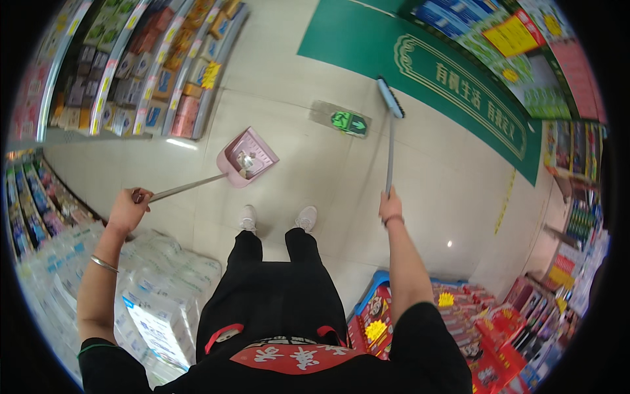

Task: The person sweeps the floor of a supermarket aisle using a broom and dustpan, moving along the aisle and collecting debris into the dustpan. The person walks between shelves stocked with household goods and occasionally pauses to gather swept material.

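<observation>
My left hand point(129, 207) grips the end of the metal handle of a pink long-handled dustpan point(239, 181). The pan is at the front left of my feet, its mouth facing away to the right, with some light-coloured litter point(246, 160) inside. My right hand point(391, 204) is closed around the grey stick of a broom point(390, 147). Its light blue head point(390, 98) with dark bristles lies ahead of me, by the edge of a green floor mat point(344, 49), well apart from the dustpan.
Shelves of boxed goods point(147, 74) rise at the far left. Plastic-wrapped packs point(162, 285) are stacked at my near left, and red packaged goods point(374, 315) in a blue-rimmed display stand at my near right. A green exit-arrow sign point(349, 123) is set on the tiled floor point(320, 167).
</observation>
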`<state>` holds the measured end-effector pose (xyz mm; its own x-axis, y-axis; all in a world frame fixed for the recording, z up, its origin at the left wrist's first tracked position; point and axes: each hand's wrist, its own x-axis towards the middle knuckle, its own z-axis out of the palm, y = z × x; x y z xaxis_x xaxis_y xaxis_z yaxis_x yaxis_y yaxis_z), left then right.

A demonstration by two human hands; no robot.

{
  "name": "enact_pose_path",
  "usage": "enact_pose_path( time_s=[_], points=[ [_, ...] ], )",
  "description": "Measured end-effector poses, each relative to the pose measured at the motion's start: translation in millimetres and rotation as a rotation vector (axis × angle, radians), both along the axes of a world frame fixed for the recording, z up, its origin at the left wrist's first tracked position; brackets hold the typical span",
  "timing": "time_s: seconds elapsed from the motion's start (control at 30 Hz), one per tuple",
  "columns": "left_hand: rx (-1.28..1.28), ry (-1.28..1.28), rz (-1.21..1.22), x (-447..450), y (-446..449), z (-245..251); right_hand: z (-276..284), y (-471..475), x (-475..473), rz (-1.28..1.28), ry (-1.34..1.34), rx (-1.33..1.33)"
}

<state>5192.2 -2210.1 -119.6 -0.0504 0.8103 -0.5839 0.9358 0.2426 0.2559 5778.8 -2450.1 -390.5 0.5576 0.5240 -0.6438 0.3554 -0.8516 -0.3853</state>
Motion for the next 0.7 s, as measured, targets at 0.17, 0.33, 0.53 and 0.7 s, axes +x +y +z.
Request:
enact_pose_path(
  time_s=[0.17, 0.33, 0.53, 0.7],
  points=[
    [0.052, 0.05, 0.038, 9, -26, 13, -44, 36, -73, 0.039, -0.004, -0.07],
    [0.157, 0.135, -0.011, 7, -26, 14, 59, -128, -127, 0.43, -0.014, -0.4],
    [0.166, 0.11, 0.056, -37, -39, 25, 153, -162, -92, 0.621, -0.057, -0.403],
    [0.187, -0.028, 0.226, -74, -91, 43, 120, -47, -75, 0.57, -0.259, -0.143]
  ],
)
